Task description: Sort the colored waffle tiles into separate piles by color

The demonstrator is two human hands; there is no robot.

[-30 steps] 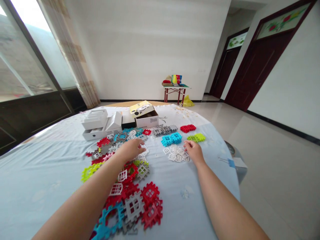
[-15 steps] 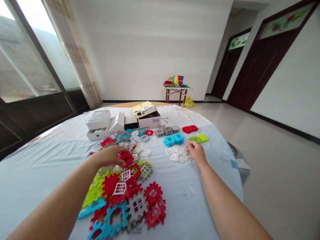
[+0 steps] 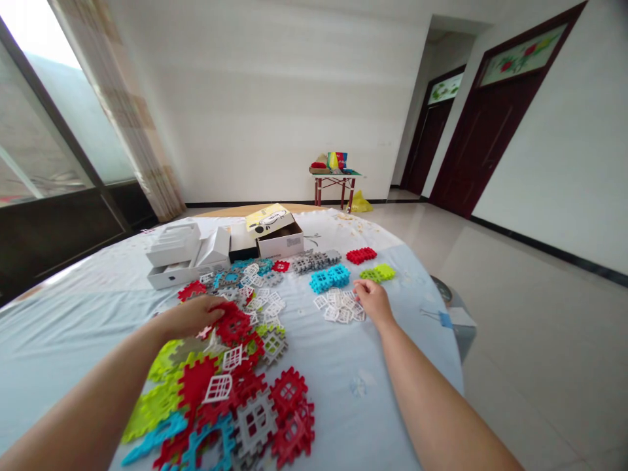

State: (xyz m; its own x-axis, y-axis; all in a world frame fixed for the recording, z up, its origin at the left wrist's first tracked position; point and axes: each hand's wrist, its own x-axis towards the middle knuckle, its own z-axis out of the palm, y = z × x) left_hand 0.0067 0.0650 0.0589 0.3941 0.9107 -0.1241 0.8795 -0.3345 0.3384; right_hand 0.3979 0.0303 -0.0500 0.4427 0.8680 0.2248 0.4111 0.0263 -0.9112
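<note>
My left hand [image 3: 196, 316] reaches over the big heap of plastic building pieces. Its fingertips close on the edge of a red toothed building block [image 3: 234, 326] with a window opening. Around it lie white lattice window pieces [image 3: 267, 304], lime-green blocks [image 3: 159, 402], blue blocks and grey blocks [image 3: 256, 422]. My right hand [image 3: 373, 301] rests at the right edge of a small pile of white window pieces [image 3: 339, 306]. Its fingers are pinched together, and whatever may be between them is hidden.
Sorted groups of blue blocks [image 3: 330, 279], grey blocks [image 3: 316, 260], red blocks [image 3: 362, 255] and green blocks [image 3: 377, 272] lie beyond my right hand. Open cardboard boxes [image 3: 282, 243] and white trays [image 3: 174, 252] stand at the back of the round, cloth-covered table [image 3: 377, 425].
The view has swung slightly to the right. My left hand has drawn back a little on the red block, which now shows more of its face. My right hand stays beside the white pile.
</note>
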